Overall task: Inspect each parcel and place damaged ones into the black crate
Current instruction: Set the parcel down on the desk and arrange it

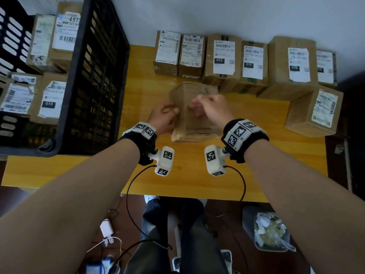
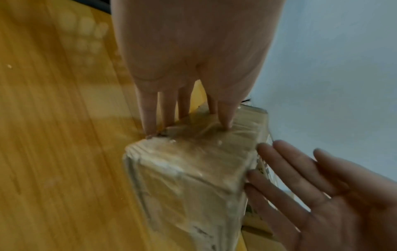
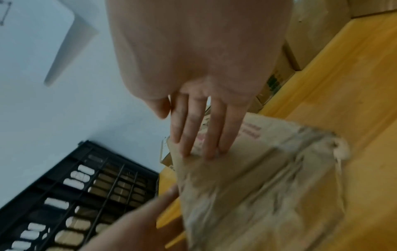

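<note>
A brown cardboard parcel (image 1: 194, 115) wrapped in clear tape stands tilted on the yellow table (image 1: 197, 178), in the middle. My left hand (image 1: 169, 112) holds its left side, thumb on the taped face (image 2: 225, 117) and fingers (image 2: 150, 117) down the side. My right hand (image 1: 199, 106) lays straight fingers (image 3: 199, 135) flat on the parcel's (image 3: 268, 186) upper face, thumb held off. In the left wrist view the parcel's (image 2: 193, 169) corner looks worn and whitish, and the right hand's (image 2: 322, 195) palm shows open. The black crate (image 1: 94, 76) stands at left and holds several labelled parcels (image 1: 51, 99).
Several labelled parcels (image 1: 223, 58) line the back of the table against the wall. One more parcel (image 1: 314, 113) sits at the right edge. Bare tabletop lies between the parcel and the table's front edge. A bin with rubbish (image 1: 270, 230) is on the floor.
</note>
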The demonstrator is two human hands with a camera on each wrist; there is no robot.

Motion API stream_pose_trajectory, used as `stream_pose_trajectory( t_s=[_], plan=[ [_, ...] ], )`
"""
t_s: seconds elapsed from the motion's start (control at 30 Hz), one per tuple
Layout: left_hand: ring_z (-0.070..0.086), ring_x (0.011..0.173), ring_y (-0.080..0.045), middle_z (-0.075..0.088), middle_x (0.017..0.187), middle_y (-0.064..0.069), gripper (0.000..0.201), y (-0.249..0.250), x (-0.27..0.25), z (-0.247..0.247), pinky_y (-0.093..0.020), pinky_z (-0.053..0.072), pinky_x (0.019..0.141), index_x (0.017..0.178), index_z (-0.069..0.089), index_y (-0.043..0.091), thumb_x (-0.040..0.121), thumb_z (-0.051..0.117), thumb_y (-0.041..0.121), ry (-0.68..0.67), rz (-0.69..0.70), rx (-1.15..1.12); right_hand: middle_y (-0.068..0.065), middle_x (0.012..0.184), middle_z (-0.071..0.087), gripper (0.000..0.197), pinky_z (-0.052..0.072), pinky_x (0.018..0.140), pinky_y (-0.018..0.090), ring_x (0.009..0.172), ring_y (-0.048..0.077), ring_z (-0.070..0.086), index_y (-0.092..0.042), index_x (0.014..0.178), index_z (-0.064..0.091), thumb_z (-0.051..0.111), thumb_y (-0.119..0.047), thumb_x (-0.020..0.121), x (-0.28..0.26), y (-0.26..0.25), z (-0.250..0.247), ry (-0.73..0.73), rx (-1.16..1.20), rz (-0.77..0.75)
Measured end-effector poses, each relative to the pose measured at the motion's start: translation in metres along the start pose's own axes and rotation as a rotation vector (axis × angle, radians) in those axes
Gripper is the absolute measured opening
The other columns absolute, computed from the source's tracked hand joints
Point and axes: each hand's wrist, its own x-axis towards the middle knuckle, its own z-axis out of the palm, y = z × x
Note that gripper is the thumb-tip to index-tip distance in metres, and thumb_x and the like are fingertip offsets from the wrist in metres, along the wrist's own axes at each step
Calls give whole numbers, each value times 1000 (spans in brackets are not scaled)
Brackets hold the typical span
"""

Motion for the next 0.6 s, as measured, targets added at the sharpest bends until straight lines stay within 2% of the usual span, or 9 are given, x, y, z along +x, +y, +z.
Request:
stream_pose_trajectory(
  t_s=[0.07, 0.13, 0.2, 0.23, 0.3, 0.37, 0.47, 0.53, 0.6],
  plan=[
    [63, 122, -25, 67, 133, -1, 39, 3, 0, 1, -41, 60, 81, 139, 62, 28, 101, 66, 35, 3, -1, -18, -3, 108, 79, 32, 56, 98, 45, 100, 20, 73, -25, 98, 77, 50, -41, 106, 1, 2, 4, -73, -90, 4],
    [64, 118, -21, 67, 131, 2, 45, 2, 0, 1, -42, 59, 88, 143, 59, 24, 100, 69, 30, -10, 8, -5, 12, 111, 76, 44, 55, 96, 45, 104, 29, 70, -11, 106, 77, 45, -42, 108, 1, 1, 3, -64, -230, -23],
    [66, 117, -22, 69, 129, 2, 47, -1, 3, 1, -46, 58, 94, 142, 60, 23, 96, 74, 21, -13, 3, 65, 19, 105, 72, 50, 47, 97, 42, 111, 36, 64, -5, 102, 73, 38, -40, 111, 3, 3, -1, -66, -426, -64],
    [66, 118, -23, 69, 129, 1, 47, -3, 4, 0, -49, 57, 97, 139, 61, 24, 94, 76, 20, -7, -8, 101, 18, 111, 69, 50, 40, 106, 43, 123, 36, 56, -8, 103, 72, 34, -39, 112, 4, 5, -2, -86, -551, -57],
    [66, 118, -24, 70, 128, -1, 46, -4, 5, 0, -47, 56, 94, 137, 62, 24, 93, 77, 20, -1, -48, 120, 16, 143, 58, 49, 23, 120, 49, 146, 37, 29, -17, 126, 69, 29, -40, 112, 9, 12, -2, -143, -755, -12],
    [67, 116, -24, 71, 125, -1, 45, -2, 6, -1, -44, 54, 88, 135, 62, 25, 93, 78, 20, -6, -80, 102, 13, 163, 37, 49, 14, 124, 56, 153, 38, 13, -25, 147, 56, 28, -43, 111, 14, 19, 0, -200, -850, 23],
    [68, 113, -23, 73, 119, 3, 43, -1, 7, -3, -46, 54, 89, 129, 65, 27, 90, 81, 21, -1, -97, 102, 7, 173, 9, 48, -3, 125, 62, 157, 37, 0, -35, 156, 42, 28, -44, 111, 15, 21, 4, -224, -925, 44],
    [69, 111, -23, 74, 117, 4, 42, -3, 8, -3, -48, 55, 90, 126, 66, 28, 89, 82, 22, 17, -107, 96, 6, 174, 4, 50, -10, 122, 63, 158, 34, -8, -38, 158, 38, 28, -47, 110, 16, 17, 5, -216, -953, 65],
    [69, 110, -22, 74, 117, 4, 40, -4, 8, -2, -48, 55, 90, 125, 67, 29, 88, 83, 23, 27, -107, 92, 7, 174, 7, 51, -11, 122, 64, 159, 32, -10, -35, 157, 39, 28, -49, 109, 19, 13, 5, -220, -980, 101]
  ],
)
